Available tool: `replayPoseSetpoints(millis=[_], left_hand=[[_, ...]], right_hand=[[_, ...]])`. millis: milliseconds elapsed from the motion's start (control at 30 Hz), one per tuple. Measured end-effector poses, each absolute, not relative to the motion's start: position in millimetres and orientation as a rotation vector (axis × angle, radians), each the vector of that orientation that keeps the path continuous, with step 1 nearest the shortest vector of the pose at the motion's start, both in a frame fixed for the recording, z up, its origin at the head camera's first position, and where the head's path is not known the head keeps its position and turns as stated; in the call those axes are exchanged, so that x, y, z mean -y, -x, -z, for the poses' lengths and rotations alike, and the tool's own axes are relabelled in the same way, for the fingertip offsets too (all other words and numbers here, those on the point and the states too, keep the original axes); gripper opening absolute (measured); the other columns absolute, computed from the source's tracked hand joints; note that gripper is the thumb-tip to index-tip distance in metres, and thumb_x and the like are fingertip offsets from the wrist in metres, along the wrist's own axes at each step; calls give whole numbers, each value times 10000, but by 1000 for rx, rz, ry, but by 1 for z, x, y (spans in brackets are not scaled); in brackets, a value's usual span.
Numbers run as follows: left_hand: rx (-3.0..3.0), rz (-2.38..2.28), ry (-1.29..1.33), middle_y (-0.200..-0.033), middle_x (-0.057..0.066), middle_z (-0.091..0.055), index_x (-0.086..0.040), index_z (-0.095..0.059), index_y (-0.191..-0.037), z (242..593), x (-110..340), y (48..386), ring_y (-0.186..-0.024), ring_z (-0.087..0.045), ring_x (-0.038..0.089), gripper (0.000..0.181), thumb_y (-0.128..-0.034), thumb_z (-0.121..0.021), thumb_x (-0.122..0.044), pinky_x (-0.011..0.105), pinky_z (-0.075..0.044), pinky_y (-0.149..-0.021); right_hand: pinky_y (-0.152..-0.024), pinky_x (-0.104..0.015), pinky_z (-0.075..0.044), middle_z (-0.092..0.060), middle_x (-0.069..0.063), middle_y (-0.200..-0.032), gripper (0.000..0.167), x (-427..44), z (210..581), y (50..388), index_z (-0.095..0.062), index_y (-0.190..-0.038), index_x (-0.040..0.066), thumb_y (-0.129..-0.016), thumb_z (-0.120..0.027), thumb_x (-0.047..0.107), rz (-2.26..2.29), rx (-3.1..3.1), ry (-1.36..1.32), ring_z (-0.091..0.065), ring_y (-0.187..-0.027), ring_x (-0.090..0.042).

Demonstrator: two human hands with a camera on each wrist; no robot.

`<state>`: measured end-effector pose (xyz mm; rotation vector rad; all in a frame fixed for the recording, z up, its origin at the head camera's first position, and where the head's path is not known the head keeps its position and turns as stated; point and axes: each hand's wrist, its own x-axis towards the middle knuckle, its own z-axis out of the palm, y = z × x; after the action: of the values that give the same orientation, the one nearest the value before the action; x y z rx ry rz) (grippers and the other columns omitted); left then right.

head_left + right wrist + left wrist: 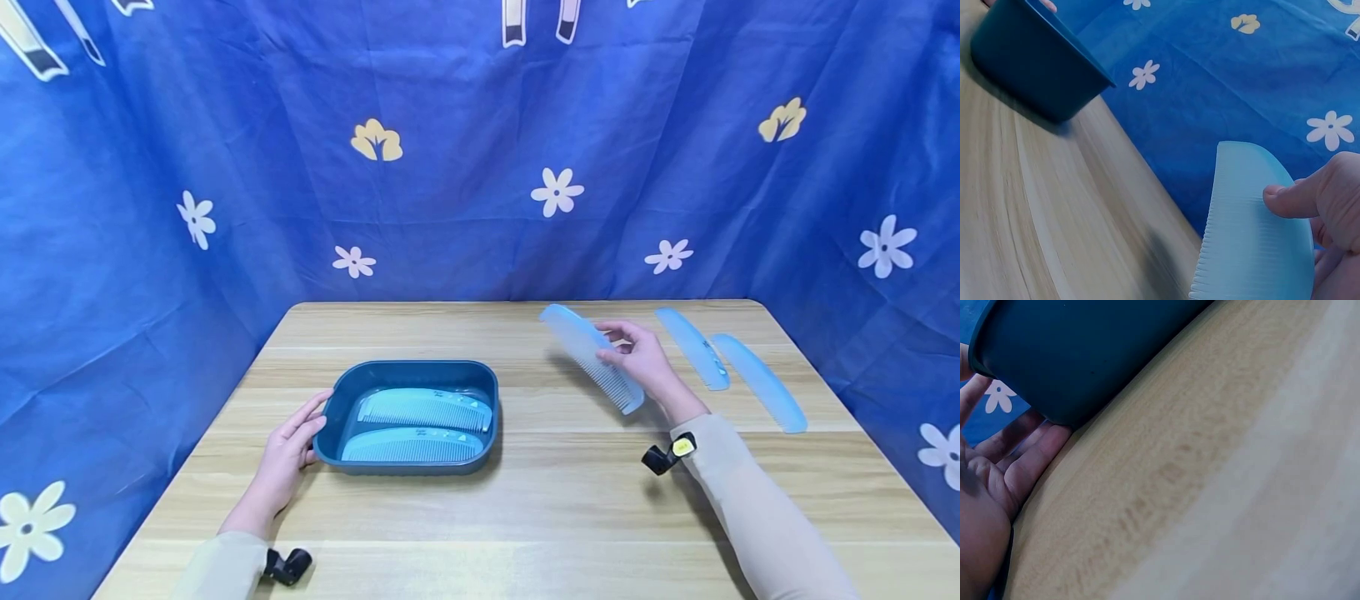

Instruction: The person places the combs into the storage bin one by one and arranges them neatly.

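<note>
A dark teal plastic basin (405, 468) stands on the table, and two blue combs lie inside it, a far comb (420, 408) and a near comb (412, 446). My left hand (288, 446) holds the basin by its left side, with fingers at the rim and others against its lower wall in the left wrist view. Over the table to the right, my right hand (637, 354) pinches a translucent blue comb (588, 350) by its curved back. That comb is raised and tilted, its teeth facing left in the right wrist view. Part of the gripping fingers is hidden behind it.
Two more blue combs, a left one (693, 348) and a right one (761, 383), lie on the wooden table (525, 517) beyond my right hand. A blue patterned cloth (465, 208) hangs along the table's back and sides.
</note>
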<state>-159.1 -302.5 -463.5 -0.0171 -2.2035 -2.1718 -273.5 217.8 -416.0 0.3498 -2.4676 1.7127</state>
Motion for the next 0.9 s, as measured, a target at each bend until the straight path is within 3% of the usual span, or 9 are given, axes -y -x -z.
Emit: replayPoseSetpoints(millis=[300,600,900], left_hand=[[2202,2161,25,-1081,8,-549,-173,-417,-1412,464,302,159,-823,-614,59,461,-968,-513,-249,219,-517,-634],[2218,2154,27,-1090,0,-563,-163,-406,-1417,466,303,159,-850,-622,65,465,-971,-506,-249,236,-524,-653],[2213,2160,29,-1105,4,-560,-170,-404,-1419,466,302,159,-847,-616,68,467,-971,-506,-253,220,-516,-646]], right_hand=[[-669,-192,-478,-554,-267,-1037,431,-200,392,252,-539,-1206,-102,-797,-669,-70,-1797,2432,-433,-554,-778,-153],[-685,-195,-472,-559,-279,-1059,421,-183,381,241,-532,-1202,-119,-804,-662,-73,-1853,2412,-531,-551,-849,-209],[-635,-211,-491,-545,-298,-1048,433,-165,380,237,-523,-1204,-130,-793,-658,-102,-1967,2345,-603,-568,-745,-179]])
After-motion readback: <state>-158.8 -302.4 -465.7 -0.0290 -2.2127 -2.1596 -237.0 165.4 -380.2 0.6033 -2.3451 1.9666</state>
